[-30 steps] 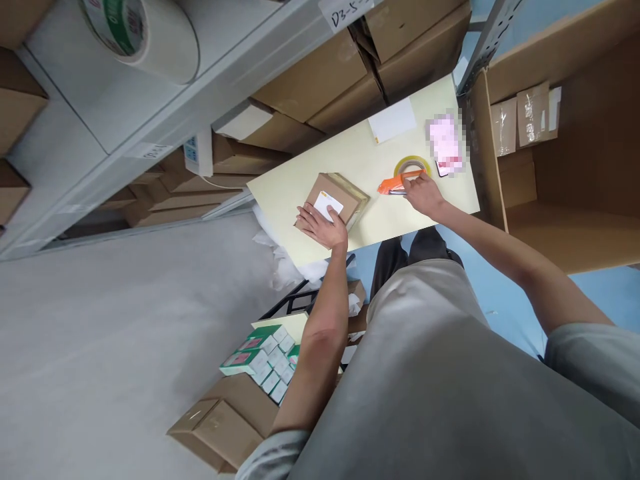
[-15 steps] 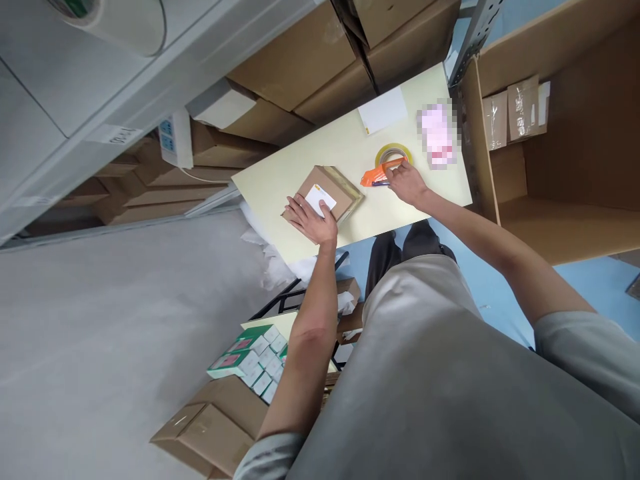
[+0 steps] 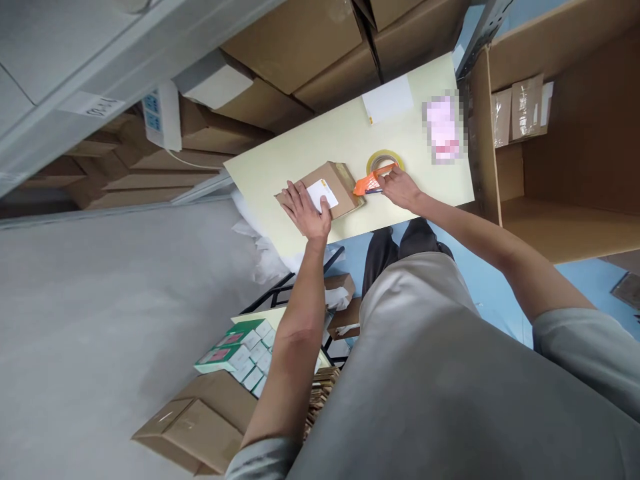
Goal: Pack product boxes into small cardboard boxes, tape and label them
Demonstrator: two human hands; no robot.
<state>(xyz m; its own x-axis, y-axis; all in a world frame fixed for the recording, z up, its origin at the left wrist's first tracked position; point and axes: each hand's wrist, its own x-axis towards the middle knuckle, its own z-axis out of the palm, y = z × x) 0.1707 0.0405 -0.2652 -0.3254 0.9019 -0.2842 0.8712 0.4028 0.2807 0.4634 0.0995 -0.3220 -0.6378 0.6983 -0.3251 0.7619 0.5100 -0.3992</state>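
Note:
A small cardboard box (image 3: 345, 207) with a white label (image 3: 323, 193) lies on the pale tabletop (image 3: 295, 150). Across its left part and the label's edge rests my left hand (image 3: 309, 210), flat with fingers spread. My right hand (image 3: 400, 188) is closed around an orange tape dispenser (image 3: 369, 183) carrying a roll of yellowish tape (image 3: 371, 162). The dispenser's front end is at the box's right side; whether it touches the box I cannot tell. Part of the dispenser's handle is hidden by my fingers.
A white sheet (image 3: 387, 100) and a blurred pink item (image 3: 444, 130) lie farther back on the table. To the right stands a large open carton (image 3: 575, 230). Cartons (image 3: 300, 47) line the shelf behind. Green-and-white boxes (image 3: 235, 350) are at lower left.
My right hand has moved the tape dispenser left, closer to the box's right side. My left hand stays flat on the box. The whole view has shifted slightly.

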